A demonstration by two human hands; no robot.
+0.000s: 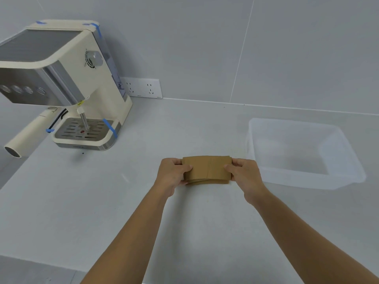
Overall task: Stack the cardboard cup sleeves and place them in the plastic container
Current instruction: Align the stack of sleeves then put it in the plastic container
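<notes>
A flat stack of brown cardboard cup sleeves (207, 170) is held between both hands over the middle of the grey counter. My left hand (172, 175) grips the stack's left end, thumb on top. My right hand (244, 173) grips the right end the same way. The edges of lower sleeves peek out under the top one. The clear plastic container (348, 158) stands to the right of the hands, close by, with nothing visible inside.
A cream and steel espresso machine (67, 83) stands at the back left, its handle (26, 136) jutting toward the counter's left edge. A wall socket plate (143, 88) sits behind it. Grey counter (102, 191) stretches around the hands; its front edge runs lower left.
</notes>
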